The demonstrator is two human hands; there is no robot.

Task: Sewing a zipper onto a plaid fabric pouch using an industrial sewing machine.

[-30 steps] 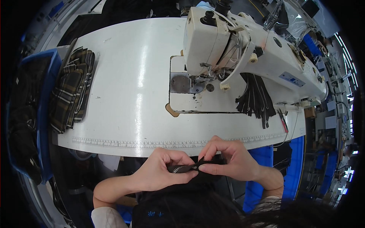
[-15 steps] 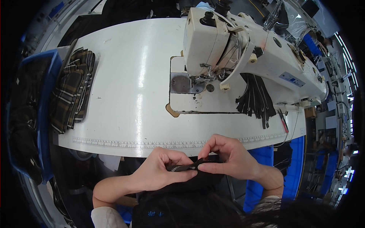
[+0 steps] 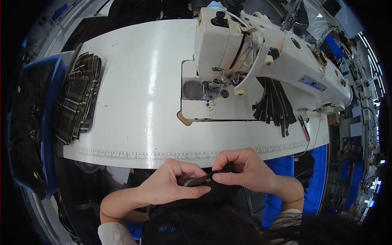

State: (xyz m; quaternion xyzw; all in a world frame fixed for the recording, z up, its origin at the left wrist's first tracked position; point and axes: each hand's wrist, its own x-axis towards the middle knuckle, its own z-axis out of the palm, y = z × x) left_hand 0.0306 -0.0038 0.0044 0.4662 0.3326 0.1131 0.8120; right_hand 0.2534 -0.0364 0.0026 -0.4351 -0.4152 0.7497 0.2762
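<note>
In front of my body, just off the table's near edge, both hands hold a dark zipper (image 3: 191, 181) with silvery metal teeth. My left hand (image 3: 173, 183) pinches it on the left, the thumb lying along the near side. The fingertips and thumb of my right hand (image 3: 245, 173) close on its right end, close to a small metal part that may be the slider. Dark cloth hangs below this grip, but it merges with my dark clothing and I cannot tell where it ends.
A white sewing machine (image 3: 220, 45) stands on the white table (image 3: 126, 94). Several dark zippers (image 3: 274, 102) lie fanned beside it, near red-handled snips (image 3: 304, 130). Folded plaid pieces (image 3: 77, 98) are stacked at left, by a blue bin (image 3: 48, 122). A ruler strip (image 3: 163, 156) runs along the near edge.
My hands stay in nearly the same place. The right fingers have shifted slightly on the zipper, and more of the dark cloth beneath it shows.
</note>
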